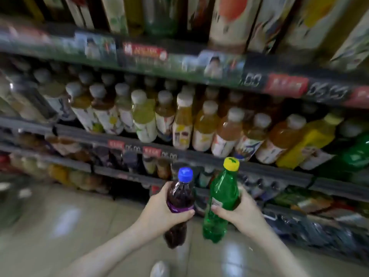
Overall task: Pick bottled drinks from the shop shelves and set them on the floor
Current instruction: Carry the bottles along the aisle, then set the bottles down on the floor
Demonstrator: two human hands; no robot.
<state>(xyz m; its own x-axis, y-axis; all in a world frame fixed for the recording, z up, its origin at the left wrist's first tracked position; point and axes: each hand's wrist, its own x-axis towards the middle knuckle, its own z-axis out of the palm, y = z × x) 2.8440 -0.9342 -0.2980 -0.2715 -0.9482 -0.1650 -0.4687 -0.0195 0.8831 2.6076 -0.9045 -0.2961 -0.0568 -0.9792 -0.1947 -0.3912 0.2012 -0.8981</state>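
My left hand grips a dark purple drink bottle with a blue cap, held upright around its middle. My right hand grips a green bottle with a yellow cap, also upright. Both bottles hang side by side in the air in front of the lower shelves, above the glossy tiled floor. The shop shelves behind them are packed with bottled drinks.
Rows of tea and juice bottles with white caps fill the middle shelf. Taller bottles stand on the top shelf. Small dark bottles line the lower shelves. A white shoe tip shows at the bottom edge. The view is blurred.
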